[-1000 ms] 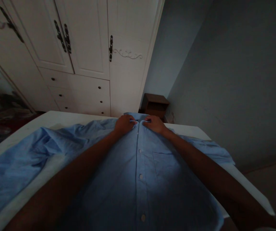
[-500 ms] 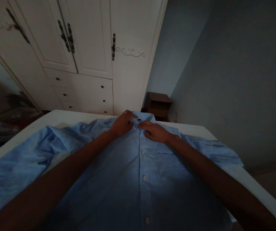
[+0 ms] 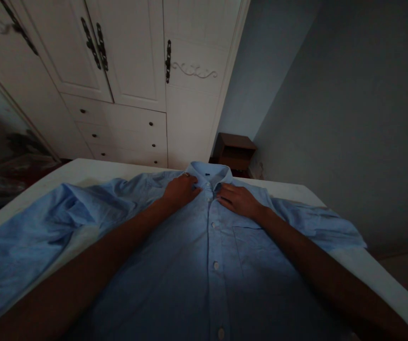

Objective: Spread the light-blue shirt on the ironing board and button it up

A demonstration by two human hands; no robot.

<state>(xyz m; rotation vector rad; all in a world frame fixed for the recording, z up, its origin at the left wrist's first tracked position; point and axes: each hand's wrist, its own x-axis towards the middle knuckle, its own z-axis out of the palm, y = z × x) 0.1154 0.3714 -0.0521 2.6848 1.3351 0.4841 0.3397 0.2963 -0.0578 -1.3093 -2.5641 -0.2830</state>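
A light blue button-up shirt point(image 3: 175, 265) lies front up, its collar point(image 3: 209, 171) at the far end and its sleeves out to both sides. White buttons run down the middle placket. My left hand point(image 3: 181, 190), with a ring on one finger, rests on the cloth at the left side of the collar, thumb apart from the fingers. On the other side my right hand point(image 3: 240, 201) lies on the front above the chest pocket point(image 3: 251, 244), fingers stretched toward the right collar point. The fingertips of both hands touch the fabric, and the top button shows between them.
Under the shirt is a white table point(image 3: 289, 189) with cut corners. A white wardrobe point(image 3: 132, 61) with dark handles and drawers stands behind it. Beside the wardrobe is a small brown cabinet point(image 3: 237, 140). A grey wall point(image 3: 360, 118) rises at the right.
My hands have moved apart from the collar button, left hand to the left and right hand to the right. The collar and top button are now uncovered. The view has shifted slightly.
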